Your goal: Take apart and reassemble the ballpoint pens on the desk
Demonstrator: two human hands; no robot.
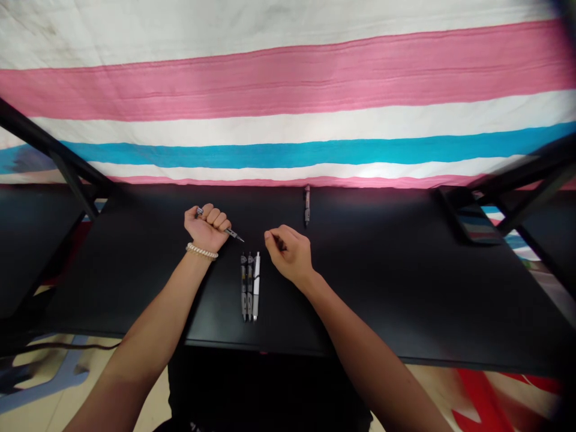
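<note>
My left hand (pixel 207 227) is closed in a fist around a dark ballpoint pen (pixel 230 232), whose metal tip sticks out to the right above the black desk (pixel 382 288). My right hand (pixel 290 255) curls around a small dark object (pixel 279 242), perhaps a pen cap, though most of it is hidden. Between my hands lie two dark gel pens (pixel 243 287) (pixel 249 287) and a white pen (pixel 256 287), side by side and pointing away from me. Another dark pen (pixel 306 205) lies near the far edge of the desk.
A pink, white and blue striped cloth (pixel 288 90) hangs behind the desk. Black metal frame bars (pixel 54 144) rise at the left, with more (pixel 531 186) at the right. A pearl-like bracelet (pixel 201 251) circles my left wrist. A phone (pixel 477 222) leans near the right back corner.
</note>
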